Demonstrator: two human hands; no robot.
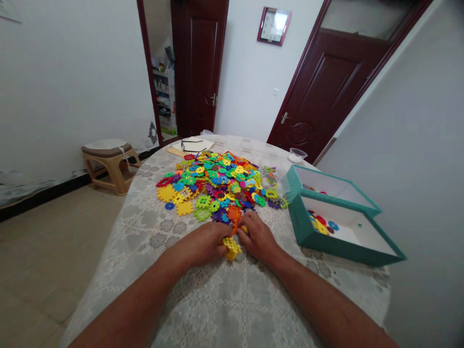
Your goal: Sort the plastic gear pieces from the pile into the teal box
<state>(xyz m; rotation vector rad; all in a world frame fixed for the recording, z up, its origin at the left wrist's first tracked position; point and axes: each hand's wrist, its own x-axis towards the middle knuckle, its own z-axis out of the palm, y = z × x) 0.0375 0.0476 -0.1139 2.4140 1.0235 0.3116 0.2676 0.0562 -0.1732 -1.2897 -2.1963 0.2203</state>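
Yellow plastic block low on the lace tablecloth, right betw your hands. L hand on its left side, fingers pressed together, tips hidden, can't tell if pinching. Orange piece just above the block, R hand beside it, fingers curled close, grip unclear too. Pile of mixed plastic pieces ahead, teal box far right. Block looks light, stiff, prob. slippery: take it by the notched edges.

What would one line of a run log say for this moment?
left hand: on yellow pieces | right hand: on yellow pieces | nearby: plastic pile, teal box
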